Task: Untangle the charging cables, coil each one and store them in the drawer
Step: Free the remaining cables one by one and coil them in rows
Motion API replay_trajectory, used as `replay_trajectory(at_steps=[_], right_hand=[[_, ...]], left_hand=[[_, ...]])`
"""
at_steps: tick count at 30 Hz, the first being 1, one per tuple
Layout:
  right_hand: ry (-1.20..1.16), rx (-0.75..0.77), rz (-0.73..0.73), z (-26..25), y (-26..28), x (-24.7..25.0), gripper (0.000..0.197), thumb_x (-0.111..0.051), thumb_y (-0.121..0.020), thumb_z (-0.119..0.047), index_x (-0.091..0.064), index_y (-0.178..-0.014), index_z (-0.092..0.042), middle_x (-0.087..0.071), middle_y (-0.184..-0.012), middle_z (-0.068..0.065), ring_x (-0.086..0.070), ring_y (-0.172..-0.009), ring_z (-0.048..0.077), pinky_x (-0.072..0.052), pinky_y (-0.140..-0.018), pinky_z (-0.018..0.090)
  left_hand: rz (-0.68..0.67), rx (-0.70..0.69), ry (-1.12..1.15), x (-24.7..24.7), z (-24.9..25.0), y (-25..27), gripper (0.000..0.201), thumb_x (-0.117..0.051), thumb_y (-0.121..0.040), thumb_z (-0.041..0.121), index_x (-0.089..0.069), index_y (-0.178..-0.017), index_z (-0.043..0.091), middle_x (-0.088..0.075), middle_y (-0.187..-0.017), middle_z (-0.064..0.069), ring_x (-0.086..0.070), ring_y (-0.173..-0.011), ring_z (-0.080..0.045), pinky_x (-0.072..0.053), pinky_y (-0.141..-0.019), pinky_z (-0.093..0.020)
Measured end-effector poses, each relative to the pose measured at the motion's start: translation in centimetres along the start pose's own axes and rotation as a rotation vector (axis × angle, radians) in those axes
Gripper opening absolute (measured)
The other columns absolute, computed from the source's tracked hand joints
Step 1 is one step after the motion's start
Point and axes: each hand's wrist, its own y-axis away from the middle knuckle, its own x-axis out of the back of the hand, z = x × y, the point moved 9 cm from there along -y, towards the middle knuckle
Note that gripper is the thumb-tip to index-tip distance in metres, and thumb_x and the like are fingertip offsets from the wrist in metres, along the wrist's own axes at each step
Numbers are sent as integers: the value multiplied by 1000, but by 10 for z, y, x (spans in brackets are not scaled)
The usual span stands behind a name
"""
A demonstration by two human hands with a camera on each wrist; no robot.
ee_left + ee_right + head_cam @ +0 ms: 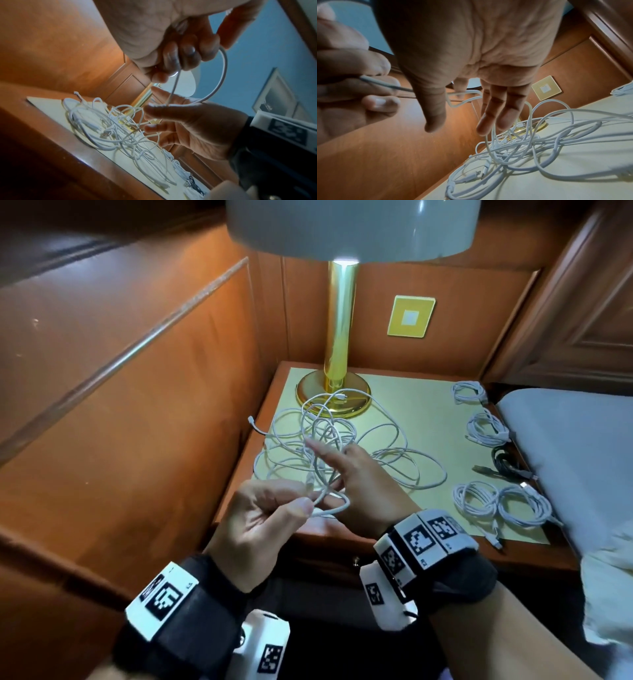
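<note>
A tangle of white charging cables (346,440) lies on the nightstand top (428,412) in front of the lamp base. My left hand (306,498) hovers over the nightstand's front edge and pinches one white cable (330,508) between thumb and fingers. From that pinch the cable (223,75) arcs in a loop over to my right hand (329,467). The right hand's fingers (494,115) are straight and spread above the tangle (522,146), and the cable passes across them. The left wrist view shows my left hand (171,70) curled around the strand. The drawer front (329,563) below is closed.
Several coiled cables lie along the nightstand's right edge: white coils (469,393), (486,428), (500,503) and a black one (507,460). A gold lamp (339,344) stands at the back. Wood panelling closes the left side and a bed (568,446) borders the right.
</note>
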Motion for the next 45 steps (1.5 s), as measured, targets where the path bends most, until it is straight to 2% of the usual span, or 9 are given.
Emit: replay_trajectory(at_steps=[5, 11, 19, 22, 27, 31, 34, 39, 45], right_hand=[[26, -18, 90, 2, -5, 5, 23, -50, -102, -33, -66, -97, -18, -48, -93, 0, -54, -91, 23, -36, -73, 31], [160, 52, 257, 3, 6, 43, 39, -52, -87, -5, -66, -117, -26, -57, -110, -5, -50, -105, 24, -42, -89, 40], [132, 577, 279, -48, 48, 52, 33, -65, -66, 2, -54, -51, -25, -73, -79, -6, -61, -76, 21, -47, -63, 28], [75, 639, 201, -63, 60, 42, 27, -58, -74, -11, -50, -50, -24, -67, -68, -3, -58, -68, 21, -47, -62, 34], [-45, 672, 227, -71, 75, 39, 28, -59, -64, 0, -49, -54, -25, -64, -65, 0, -57, -66, 27, -45, -59, 36], [-203, 526, 489, -32, 78, 82, 23, -52, -69, -6, -51, -60, -28, -68, -71, -2, -63, -69, 17, -44, -62, 27], [-244, 365, 609, 1, 75, 98, 20, -46, -68, -11, -51, -56, -25, -69, -73, -1, -66, -72, 8, -46, -58, 24], [-260, 93, 680, 35, 66, 96, 28, -43, -69, -4, -66, -77, -15, -63, -97, 2, -62, -94, 13, -49, -78, 19], [-251, -14, 483, 37, 49, 66, 10, -70, -90, -22, -77, -95, -16, -72, -109, -8, -65, -102, -1, -52, -91, 24]], left_hand=[[175, 117, 141, 17, -32, -7, 30, -54, -78, 24, -60, -63, -1, -52, -63, -23, -43, -56, -28, -38, -55, -31], [485, 322, -210, 59, -86, -8, 28, -49, -83, 8, -61, -103, 23, -64, -103, -7, -57, -66, -16, -50, -61, -29], [172, 10, -460, 15, -57, -21, 85, -69, -83, 5, -34, -153, 38, -38, -137, 4, -63, -78, -13, -53, -67, -16], [110, -28, -355, 8, -49, -21, 71, -74, -81, 27, -48, -147, 31, -31, -143, 1, -60, -93, -7, -53, -76, -14], [241, 4, -243, 22, -64, -26, 19, -58, -93, 8, -71, -98, 21, -62, -117, -4, -67, -90, -6, -52, -69, -17], [429, 153, -277, 61, -94, -23, 18, -56, -93, 27, -70, -93, 40, -72, -98, -1, -72, -88, -22, -59, -72, -34], [465, 204, -356, 71, -102, -22, 14, -62, -88, 33, -73, -94, 26, -75, -94, -3, -71, -89, -26, -59, -83, -47], [481, 143, -406, 64, -92, -24, 15, -64, -96, 8, -75, -98, 17, -74, -85, 2, -72, -81, -13, -59, -81, -36], [549, 187, 73, 63, -78, -26, 15, -64, -94, 23, -75, -99, 13, -78, -92, -2, -75, -71, -18, -61, -64, -27]])
